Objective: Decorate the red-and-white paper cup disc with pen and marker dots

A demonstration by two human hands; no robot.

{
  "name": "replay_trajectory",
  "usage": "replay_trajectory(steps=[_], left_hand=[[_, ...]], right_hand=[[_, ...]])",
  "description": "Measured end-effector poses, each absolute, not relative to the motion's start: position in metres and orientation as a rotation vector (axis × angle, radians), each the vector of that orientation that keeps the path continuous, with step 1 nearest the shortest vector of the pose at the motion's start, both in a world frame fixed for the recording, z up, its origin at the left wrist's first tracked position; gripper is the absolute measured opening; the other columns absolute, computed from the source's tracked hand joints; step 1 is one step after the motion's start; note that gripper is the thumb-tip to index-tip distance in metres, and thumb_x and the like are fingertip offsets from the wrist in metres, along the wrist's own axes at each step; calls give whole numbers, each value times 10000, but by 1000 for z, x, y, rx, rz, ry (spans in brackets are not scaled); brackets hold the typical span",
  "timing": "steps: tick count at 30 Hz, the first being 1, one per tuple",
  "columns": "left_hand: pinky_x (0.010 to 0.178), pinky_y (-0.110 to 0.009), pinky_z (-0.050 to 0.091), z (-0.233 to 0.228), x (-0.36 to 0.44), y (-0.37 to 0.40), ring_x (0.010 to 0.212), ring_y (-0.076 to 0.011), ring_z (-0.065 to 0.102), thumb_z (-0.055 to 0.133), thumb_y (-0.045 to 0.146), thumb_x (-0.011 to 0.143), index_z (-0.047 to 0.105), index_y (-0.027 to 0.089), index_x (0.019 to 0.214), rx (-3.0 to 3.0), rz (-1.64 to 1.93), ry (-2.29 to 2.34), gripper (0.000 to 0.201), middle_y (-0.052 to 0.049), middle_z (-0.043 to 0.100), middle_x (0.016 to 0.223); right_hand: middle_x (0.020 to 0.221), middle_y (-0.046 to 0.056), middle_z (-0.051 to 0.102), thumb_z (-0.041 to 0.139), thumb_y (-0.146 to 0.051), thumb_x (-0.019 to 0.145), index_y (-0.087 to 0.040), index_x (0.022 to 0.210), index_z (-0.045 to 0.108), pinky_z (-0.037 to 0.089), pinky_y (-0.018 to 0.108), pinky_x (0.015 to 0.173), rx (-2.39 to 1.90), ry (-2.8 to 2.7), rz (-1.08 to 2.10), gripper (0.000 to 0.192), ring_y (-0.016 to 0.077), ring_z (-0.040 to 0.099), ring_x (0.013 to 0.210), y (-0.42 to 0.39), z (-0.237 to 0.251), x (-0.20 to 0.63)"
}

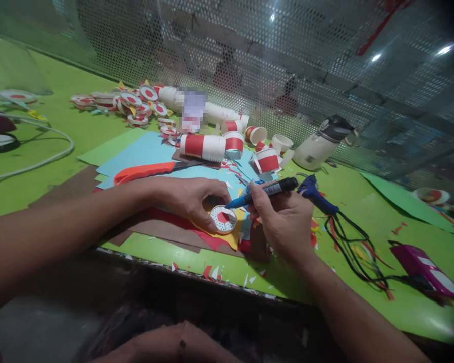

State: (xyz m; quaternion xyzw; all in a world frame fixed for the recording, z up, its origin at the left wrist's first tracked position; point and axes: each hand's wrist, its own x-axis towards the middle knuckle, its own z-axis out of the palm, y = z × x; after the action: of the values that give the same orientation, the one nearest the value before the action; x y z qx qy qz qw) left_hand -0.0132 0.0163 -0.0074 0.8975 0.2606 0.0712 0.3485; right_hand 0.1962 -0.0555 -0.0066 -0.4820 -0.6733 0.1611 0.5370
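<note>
Both forearms come in from the bottom edge over the dark front lip of the green table (60, 126). Left hand (191, 199) is curled down, fingertips pinching a small round white paper disc with a red centre (223, 220) flat against the stacked yellow and red paper sheets (212, 237). Right hand (283, 222) is closed around a black marker pen with a blue tip (265, 191); tip sits just at the disc's upper right edge, touching or nearly, can't tell which. Disc lies near the table's front edge, between the two hands.

Behind the left hand: orange-handled scissors (147, 171) on light blue card (144, 151). Further back, red-and-white paper cups (204, 146), some lying on their sides, and a pile of finished red-and-white discs (136, 103). White bottle with a black lid (320, 143) lies tipped against the perforated metal screen (249, 50). Blue glue gun (318, 196) with black cable lies just right of the right hand. Paper scraps litter the front edge.
</note>
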Motion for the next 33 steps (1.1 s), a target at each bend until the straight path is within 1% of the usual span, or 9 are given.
replay_trajectory(steps=[2,7,13,18,26,33], left_hand=[[791,-265,411,-8,-13,16,949,-190,516,780,435,767,607,187,1119,2334,188,665,464,-28,565,1063],[777,-266,408,-9,-14,17,925,-183,522,774,436,777,607,186,1143,2330,191,655,473,-24,570,1035],[741,-260,407,-12,-14,18,897,-175,532,775,446,779,611,190,1158,2319,193,650,486,-16,571,1016],[739,-259,415,-11,-14,18,878,-168,529,769,454,787,624,189,1132,2333,215,613,459,-14,569,997],[728,-254,420,-13,-15,18,867,-164,536,767,445,792,629,194,1124,2321,217,614,438,-8,568,989],[834,-289,434,-11,-13,18,962,-199,546,750,442,814,668,194,1129,2377,233,573,410,-34,573,1071]], right_hand=[[548,-8,662,704,-390,893,-194,669,673,494,256,464,-1146,-1659,400,299,130,599,477,-55,-8,196],[594,-3,696,708,-342,889,-186,745,681,525,258,503,-1101,-1720,446,213,138,645,506,-55,-10,196],[605,5,707,709,-358,895,-185,732,677,523,260,508,-1102,-1747,455,239,146,657,518,-54,-13,197],[593,13,695,697,-373,903,-180,717,671,503,264,509,-1120,-1788,430,269,149,639,514,-54,-13,197],[551,0,632,710,-405,887,-170,663,649,437,257,481,-1116,-1804,305,330,125,550,479,-50,-18,195],[526,-23,618,735,-414,862,-186,634,644,450,247,472,-1114,-1684,346,334,114,547,466,-53,-13,195]])
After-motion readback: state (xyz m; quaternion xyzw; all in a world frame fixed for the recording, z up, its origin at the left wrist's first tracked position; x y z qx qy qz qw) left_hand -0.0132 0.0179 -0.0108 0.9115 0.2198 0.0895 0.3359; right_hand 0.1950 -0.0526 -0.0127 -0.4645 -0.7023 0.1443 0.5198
